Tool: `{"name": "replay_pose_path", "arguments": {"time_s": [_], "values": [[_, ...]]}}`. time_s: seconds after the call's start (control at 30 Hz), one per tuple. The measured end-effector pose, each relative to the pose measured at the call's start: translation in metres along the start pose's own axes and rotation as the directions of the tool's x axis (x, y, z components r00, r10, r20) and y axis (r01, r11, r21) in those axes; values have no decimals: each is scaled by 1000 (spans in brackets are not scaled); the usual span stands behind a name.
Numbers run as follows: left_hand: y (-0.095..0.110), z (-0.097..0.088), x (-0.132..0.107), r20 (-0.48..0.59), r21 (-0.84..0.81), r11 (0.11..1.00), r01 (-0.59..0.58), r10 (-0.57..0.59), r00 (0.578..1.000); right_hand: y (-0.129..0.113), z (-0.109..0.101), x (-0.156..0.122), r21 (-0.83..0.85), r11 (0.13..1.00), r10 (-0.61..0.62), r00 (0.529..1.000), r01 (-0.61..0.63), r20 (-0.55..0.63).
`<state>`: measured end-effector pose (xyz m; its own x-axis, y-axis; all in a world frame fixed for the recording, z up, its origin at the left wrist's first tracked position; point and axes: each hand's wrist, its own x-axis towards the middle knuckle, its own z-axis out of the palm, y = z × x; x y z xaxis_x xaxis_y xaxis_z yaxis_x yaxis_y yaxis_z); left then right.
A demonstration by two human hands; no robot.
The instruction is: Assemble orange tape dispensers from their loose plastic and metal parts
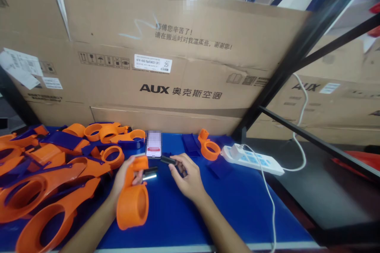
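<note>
Assembly step, I'd say: L hand (126, 176) fingers wrapped round orange housing (132, 205) near blue table's (237, 205) front edge, R hand (187, 180) pinching black pin (168, 160); next prob needs pin lined up w/ housing's top.

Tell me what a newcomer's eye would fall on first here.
The heap of orange parts on the left of the blue table stands out first. At the centre, the left hand grips one orange part while the right hand pinches a small black piece. Behind, big AUX cartons wall off the table, and a white power strip lies to the right.
</note>
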<state>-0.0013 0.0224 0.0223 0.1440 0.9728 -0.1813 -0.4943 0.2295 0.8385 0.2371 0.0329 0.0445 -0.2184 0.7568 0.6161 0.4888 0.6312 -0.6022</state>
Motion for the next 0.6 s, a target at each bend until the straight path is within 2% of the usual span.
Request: {"name": "replay_pose_path", "arguments": {"time_s": [0.1,0.2,0.37,0.53,0.6], "values": [[14,-11,2,-26,-160,986,-43,39,999,5,-1,1,-75,996,43,998,-45,-38],[18,-13,1,-56,-188,982,-34,24,998,8,2,2,-192,979,73,996,-63,45],[12,-5,-1,-16,-66,995,79,-81,997,10,13,-2,-297,948,156,978,-109,140],[1,2,-3,-77,89,996,2,5,997,8,16,-2,-226,966,169,971,-129,168],[-4,6,-5,-64,144,989,-37,47,997,6,14,-1,-175,973,178,972,-151,151]]}}
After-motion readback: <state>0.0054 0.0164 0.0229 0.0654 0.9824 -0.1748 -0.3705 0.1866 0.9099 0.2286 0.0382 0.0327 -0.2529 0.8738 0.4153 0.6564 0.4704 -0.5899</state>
